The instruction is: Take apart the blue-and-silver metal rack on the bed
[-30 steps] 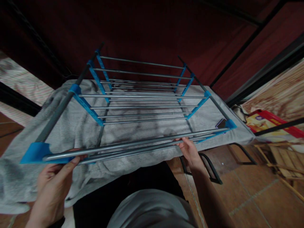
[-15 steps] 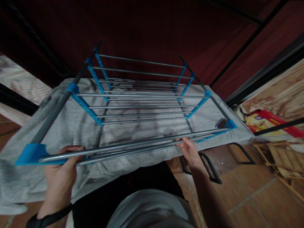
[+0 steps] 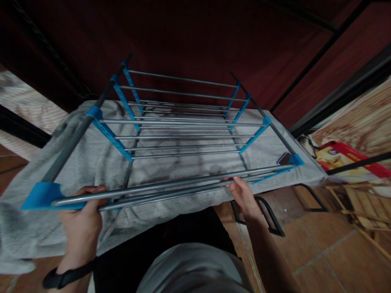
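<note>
A metal rack with grey rods and blue plastic side pieces stands on a grey towel spread over a low surface. My left hand grips the nearest grey rods close to the blue end piece at the left. My right hand holds the same front rods further right, short of the blue corner piece. A dark band is on my left wrist.
A small dark object lies on the towel by the right corner. Black metal frame legs stand on the brown tiled floor below. A red and yellow package and wooden slats lie at the right. Dark red fabric hangs behind.
My left hand has come up from under the left end and closed around the front rods. My right hand has stayed on the rods.
</note>
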`<action>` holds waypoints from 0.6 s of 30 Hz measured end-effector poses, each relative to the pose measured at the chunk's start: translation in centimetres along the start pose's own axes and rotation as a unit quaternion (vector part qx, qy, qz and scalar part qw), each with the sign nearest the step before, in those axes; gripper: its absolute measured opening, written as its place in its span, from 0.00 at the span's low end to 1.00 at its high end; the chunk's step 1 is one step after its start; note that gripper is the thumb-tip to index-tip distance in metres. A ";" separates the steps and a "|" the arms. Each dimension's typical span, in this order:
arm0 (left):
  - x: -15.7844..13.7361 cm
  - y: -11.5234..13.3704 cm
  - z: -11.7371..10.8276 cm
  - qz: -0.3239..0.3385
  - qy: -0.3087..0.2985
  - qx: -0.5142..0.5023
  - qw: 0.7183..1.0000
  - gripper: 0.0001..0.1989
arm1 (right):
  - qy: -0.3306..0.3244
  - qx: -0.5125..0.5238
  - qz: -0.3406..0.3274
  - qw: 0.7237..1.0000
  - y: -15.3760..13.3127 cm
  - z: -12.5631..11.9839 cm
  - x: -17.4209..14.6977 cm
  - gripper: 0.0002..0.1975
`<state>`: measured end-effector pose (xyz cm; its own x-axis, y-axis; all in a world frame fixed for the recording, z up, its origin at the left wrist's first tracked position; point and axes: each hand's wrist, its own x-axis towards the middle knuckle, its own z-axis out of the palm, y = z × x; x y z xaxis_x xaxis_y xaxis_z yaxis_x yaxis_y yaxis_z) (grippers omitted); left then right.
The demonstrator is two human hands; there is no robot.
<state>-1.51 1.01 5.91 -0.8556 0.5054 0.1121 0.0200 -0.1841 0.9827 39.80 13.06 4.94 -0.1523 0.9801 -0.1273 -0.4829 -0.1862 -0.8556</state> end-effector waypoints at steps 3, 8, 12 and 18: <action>-0.2 0.3 0.4 0.008 0.015 0.002 1.000 0.10 | -0.017 -0.013 0.004 1.000 0.3 0.4 -0.3 0.11; -0.2 0.5 0.8 0.009 0.026 -0.004 1.000 0.10 | -0.085 -0.049 0.054 0.994 1.5 2.0 -1.3 0.12; -0.1 0.4 0.8 0.013 0.022 -0.009 1.000 0.10 | -0.121 -0.086 0.075 0.986 2.5 3.6 -2.1 0.13; -0.2 0.2 0.5 0.001 0.028 0.003 1.000 0.11 | -0.156 -0.171 0.078 0.970 3.0 5.0 -2.1 0.13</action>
<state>-1.13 1.26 6.20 -0.8834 0.4563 0.1066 0.0258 -0.1797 0.9834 34.31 10.05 5.15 -0.4801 0.8632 -0.1561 -0.1271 -0.2446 -0.9613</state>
